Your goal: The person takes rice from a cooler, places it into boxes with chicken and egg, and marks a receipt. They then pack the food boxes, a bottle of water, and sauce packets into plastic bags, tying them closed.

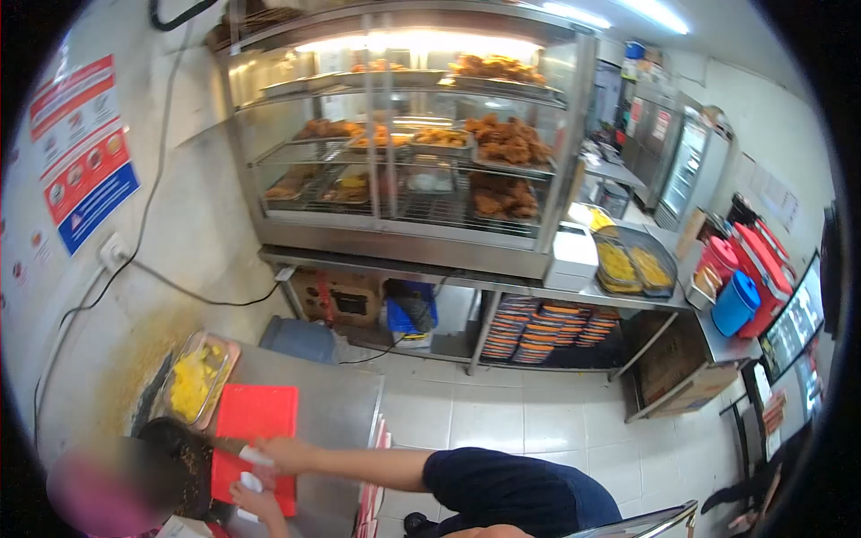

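Reaching in from the dark-sleeved arm, my right hand is closed around a white item, over the red board. A narrow dark shape, perhaps a blade, extends leftward from it. Nearer the bottom edge, my left hand is closed on another white item at the board's lower part; its exact kind is unclear. Left of the board is a dark round pan. Above it, a metal tray holds yellow food.
A person in a pink head covering is close at lower left. The steel table carries the board. Behind stand a glass food cabinet, a grey bin and stacked boxes. A blue container is at right.
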Action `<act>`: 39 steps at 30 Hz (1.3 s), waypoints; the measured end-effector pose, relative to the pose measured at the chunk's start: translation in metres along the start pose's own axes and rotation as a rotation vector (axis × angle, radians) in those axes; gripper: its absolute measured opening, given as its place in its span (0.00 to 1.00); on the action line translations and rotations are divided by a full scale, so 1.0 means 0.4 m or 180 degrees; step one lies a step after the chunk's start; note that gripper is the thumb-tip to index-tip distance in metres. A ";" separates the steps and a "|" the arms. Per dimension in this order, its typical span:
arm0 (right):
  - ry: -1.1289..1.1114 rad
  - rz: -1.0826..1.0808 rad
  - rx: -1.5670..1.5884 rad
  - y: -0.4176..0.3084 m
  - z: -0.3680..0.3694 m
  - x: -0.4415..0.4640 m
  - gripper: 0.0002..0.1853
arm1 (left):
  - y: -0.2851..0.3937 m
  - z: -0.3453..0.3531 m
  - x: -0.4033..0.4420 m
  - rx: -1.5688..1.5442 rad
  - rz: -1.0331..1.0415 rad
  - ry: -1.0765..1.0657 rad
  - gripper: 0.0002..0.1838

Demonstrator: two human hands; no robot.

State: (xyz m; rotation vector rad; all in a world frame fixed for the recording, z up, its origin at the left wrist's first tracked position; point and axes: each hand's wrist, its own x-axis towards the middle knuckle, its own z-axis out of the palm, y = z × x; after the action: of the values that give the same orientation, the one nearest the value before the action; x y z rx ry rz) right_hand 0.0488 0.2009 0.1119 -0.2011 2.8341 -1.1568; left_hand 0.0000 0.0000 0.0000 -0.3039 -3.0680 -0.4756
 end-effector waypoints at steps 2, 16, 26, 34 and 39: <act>-0.0298 0.0119 -0.0321 -0.079 0.048 -0.071 0.39 | -0.065 0.022 0.105 0.0002 -0.0552 0.0276 0.32; 0.1533 0.2570 0.1047 0.339 -0.299 -2.118 0.25 | 1.221 0.362 -0.606 -0.6096 0.0288 -0.3339 0.27; 0.4448 0.3485 -0.1433 0.296 -0.694 -3.243 0.18 | 2.127 0.191 -1.720 -0.4544 -0.0092 -0.5990 0.21; 0.3447 0.5149 -0.4314 0.460 -1.243 -4.029 0.36 | 2.631 0.360 -2.171 -0.5577 -0.0080 -0.6520 0.34; 0.3088 0.5513 -0.3178 0.533 -1.404 -4.127 0.39 | 2.811 0.227 -2.337 -0.5935 0.0396 -0.6000 0.38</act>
State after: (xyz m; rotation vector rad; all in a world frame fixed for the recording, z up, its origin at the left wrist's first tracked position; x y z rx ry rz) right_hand 1.5951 0.9853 0.3942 2.5278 2.0996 0.6914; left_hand 1.1367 0.9022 0.2002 0.3975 0.3002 1.4060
